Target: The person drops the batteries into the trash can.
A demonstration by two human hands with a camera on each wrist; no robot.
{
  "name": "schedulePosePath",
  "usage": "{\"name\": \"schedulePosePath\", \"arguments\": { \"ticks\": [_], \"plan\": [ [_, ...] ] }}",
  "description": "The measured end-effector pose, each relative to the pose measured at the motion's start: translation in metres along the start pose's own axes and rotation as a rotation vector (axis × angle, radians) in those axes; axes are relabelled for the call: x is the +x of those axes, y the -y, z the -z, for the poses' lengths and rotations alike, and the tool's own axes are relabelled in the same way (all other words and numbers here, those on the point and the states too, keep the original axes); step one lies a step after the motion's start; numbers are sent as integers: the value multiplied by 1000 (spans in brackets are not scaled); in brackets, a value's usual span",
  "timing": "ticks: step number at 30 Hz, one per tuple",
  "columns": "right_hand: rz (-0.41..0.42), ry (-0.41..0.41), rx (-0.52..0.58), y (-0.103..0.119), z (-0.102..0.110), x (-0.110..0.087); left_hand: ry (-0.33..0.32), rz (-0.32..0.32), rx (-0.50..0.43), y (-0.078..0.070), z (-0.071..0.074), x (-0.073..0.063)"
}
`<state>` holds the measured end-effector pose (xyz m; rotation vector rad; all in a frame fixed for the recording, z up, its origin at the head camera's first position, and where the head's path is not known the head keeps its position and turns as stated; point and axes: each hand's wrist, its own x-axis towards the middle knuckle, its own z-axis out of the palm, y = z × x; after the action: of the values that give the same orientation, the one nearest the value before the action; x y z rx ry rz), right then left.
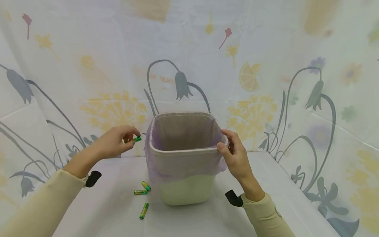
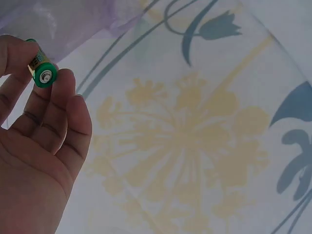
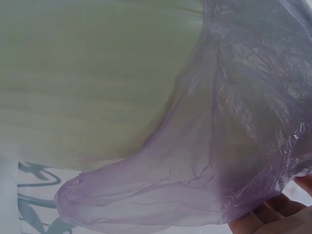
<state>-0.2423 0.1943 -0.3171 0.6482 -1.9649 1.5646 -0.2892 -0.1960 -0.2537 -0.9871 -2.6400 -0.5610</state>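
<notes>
A small green and yellow battery (image 1: 137, 139) is pinched between the thumb and fingers of my left hand (image 1: 118, 141), raised just left of the bin's rim. In the left wrist view the end of this battery (image 2: 45, 75) faces the camera. The pale green trash bin (image 1: 189, 191) stands upright, lined with a thin purple plastic bag (image 1: 165, 169) folded over its rim. My right hand (image 1: 236, 154) grips the rim at the right, thumb outside. In the right wrist view the purple bag (image 3: 161, 180) hangs loosely beside the fingers. The bin's bottom inside is hidden.
Several more batteries lie on the white table left of the bin: one upper battery (image 1: 146, 186), one beside it (image 1: 140, 192), and one nearer battery (image 1: 143, 211). A flower-printed curtain (image 1: 189, 49) hangs behind the table (image 1: 118, 204).
</notes>
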Motion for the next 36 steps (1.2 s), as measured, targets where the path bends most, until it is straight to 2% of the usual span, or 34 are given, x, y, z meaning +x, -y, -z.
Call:
{"name": "schedulePosePath", "arguments": {
  "ticks": [3, 6, 12, 16, 19, 24, 32, 36],
  "plan": [
    [5, -3, 5, 0, 0, 0, -30, 1, -29, -10, 15, 15],
    [9, -2, 11, -1, -1, 0, -52, -25, -33, -21, 25, 30],
    [13, 0, 14, 0, -1, 0, -32, -76, -51, -43, 27, 58],
    [6, 0, 10, 0, -1, 0, -17, -111, -87, -57, 20, 75],
    [2, -1, 12, 0, -1, -1, -2, -165, -99, -67, 10, 86],
    [1, -4, 14, 0, -1, -2, 39, -232, -63, -79, -5, 98],
    [9, 0, 13, -1, 0, 0, 41, -240, -15, -89, -23, 107],
    [0, -5, 10, -1, -1, 0, 82, -240, -24, -91, -30, 109]
  ]
}}
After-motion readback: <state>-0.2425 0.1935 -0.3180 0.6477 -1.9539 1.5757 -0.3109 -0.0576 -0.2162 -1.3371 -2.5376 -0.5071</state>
